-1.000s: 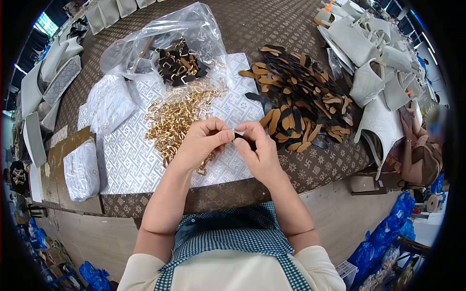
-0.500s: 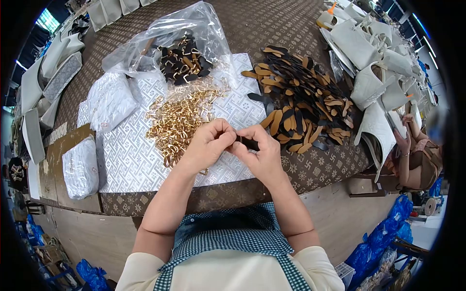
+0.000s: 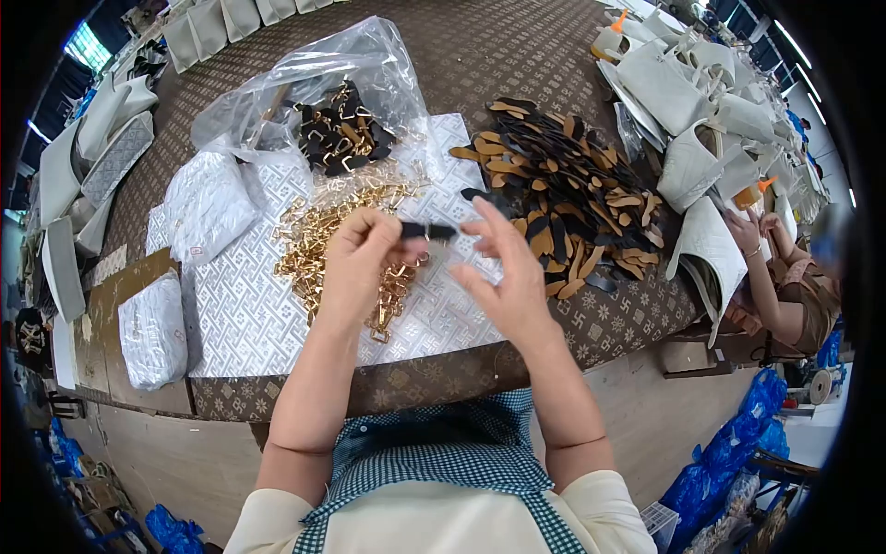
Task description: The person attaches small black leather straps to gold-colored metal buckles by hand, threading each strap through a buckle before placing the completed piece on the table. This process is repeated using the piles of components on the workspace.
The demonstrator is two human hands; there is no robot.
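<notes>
My left hand [image 3: 363,257] pinches one end of a small black leather tab [image 3: 427,231], which sticks out to the right. Just past the tab's free end, my right hand [image 3: 508,272] has its fingers apart and nothing in them. Under and beside the left hand lies a heap of gold metal buckles [image 3: 309,249]. To the right of my right hand is a pile of black-and-tan leather tabs [image 3: 577,198]. Behind the buckles, black tabs fitted with gold buckles [image 3: 337,134] sit at a clear plastic bag [image 3: 374,55].
A white patterned sheet [image 3: 245,328] covers part of the brown patterned table [image 3: 517,46]. Plastic-wrapped white bundles [image 3: 152,328] lie at left. Pale bag pieces [image 3: 706,157] are stacked at right, where another person's hands [image 3: 752,231] work. More pale bags [image 3: 97,138] stand far left.
My hands have moved apart. The right hand has let go and opened, moving right, while the left keeps the black tab, now in plain view.
</notes>
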